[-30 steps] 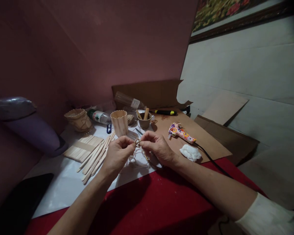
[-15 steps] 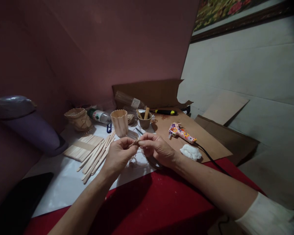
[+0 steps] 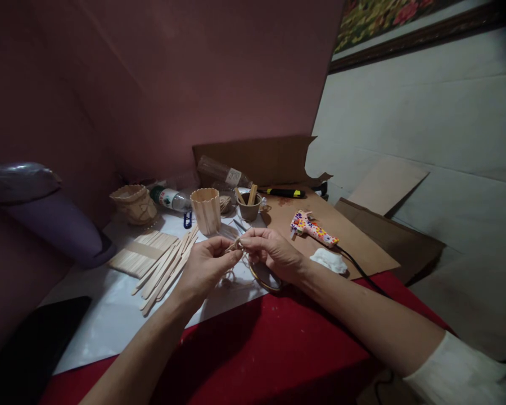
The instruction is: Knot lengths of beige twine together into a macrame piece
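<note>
A piece of brown twine [image 3: 235,246] is pinched between my two hands, above the white sheet. My left hand [image 3: 206,264] grips it with thumb and forefinger, and my right hand [image 3: 274,253] pinches it from the other side, fingertips nearly touching. Loose twine curls hang beneath. Under my right hand shows part of a ring-shaped rim [image 3: 263,279], mostly hidden by the hand. Just beyond stands a cup of wooden craft sticks [image 3: 206,211] with a wavy top edge. Loose craft sticks [image 3: 162,281] lie left of my left hand.
A flowered hot glue gun [image 3: 314,228] with a black cord lies on cardboard [image 3: 354,247] at the right, near a white wad [image 3: 329,261]. Behind are a small pot with sticks [image 3: 249,209], plastic bottles [image 3: 171,198], a yellow-black cutter [image 3: 284,193] and another stick cup [image 3: 135,207].
My fingers have shifted slightly on the twine, and a small loop of it now shows between the fingertips. More of the ring-shaped rim is visible under my right hand.
</note>
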`<state>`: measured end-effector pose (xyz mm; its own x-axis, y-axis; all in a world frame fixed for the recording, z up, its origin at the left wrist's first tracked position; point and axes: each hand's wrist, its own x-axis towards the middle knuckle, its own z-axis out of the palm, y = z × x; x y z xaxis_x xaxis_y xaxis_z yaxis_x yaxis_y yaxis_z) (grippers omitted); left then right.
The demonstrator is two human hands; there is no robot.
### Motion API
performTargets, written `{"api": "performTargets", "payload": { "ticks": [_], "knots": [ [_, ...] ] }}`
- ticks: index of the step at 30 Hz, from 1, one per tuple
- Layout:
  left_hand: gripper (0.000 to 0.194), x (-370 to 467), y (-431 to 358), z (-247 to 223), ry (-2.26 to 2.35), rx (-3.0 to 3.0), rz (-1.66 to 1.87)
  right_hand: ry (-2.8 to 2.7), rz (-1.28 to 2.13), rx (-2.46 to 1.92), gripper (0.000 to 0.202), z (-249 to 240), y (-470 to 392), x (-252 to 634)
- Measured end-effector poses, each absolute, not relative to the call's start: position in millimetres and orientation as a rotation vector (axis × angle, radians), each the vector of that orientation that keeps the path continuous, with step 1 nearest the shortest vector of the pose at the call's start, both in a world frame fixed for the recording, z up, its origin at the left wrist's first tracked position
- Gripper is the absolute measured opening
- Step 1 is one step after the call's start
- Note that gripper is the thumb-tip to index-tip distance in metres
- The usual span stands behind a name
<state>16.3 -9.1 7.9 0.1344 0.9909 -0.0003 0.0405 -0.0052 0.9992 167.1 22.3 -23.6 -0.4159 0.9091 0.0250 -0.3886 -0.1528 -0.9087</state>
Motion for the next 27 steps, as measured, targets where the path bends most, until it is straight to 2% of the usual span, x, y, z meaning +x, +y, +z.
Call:
{"api": "performTargets", "payload": {
  "ticks": [9,15,20,27],
  "knots": [
    [0.024,14.0,-6.8,2.4,1.190,1.343,1.053,-1.135,1.718,-0.645,0.014,-24.2,19.4,165.1],
    [0.026,14.8,-7.2,1.4,1.205,1.389,1.031,-1.012,1.938,-0.619,0.015,-18.7,17.4,169.0],
    [0.027,14.8,-7.3,0.6,1.201,1.400,1.028,-0.979,1.914,-0.646,0.018,-16.8,18.3,169.9],
    [0.026,11.3,-5.1,-3.7,1.215,1.416,1.040,-1.413,1.664,-0.789,0.026,-14.7,19.1,171.6]
  ]
}}
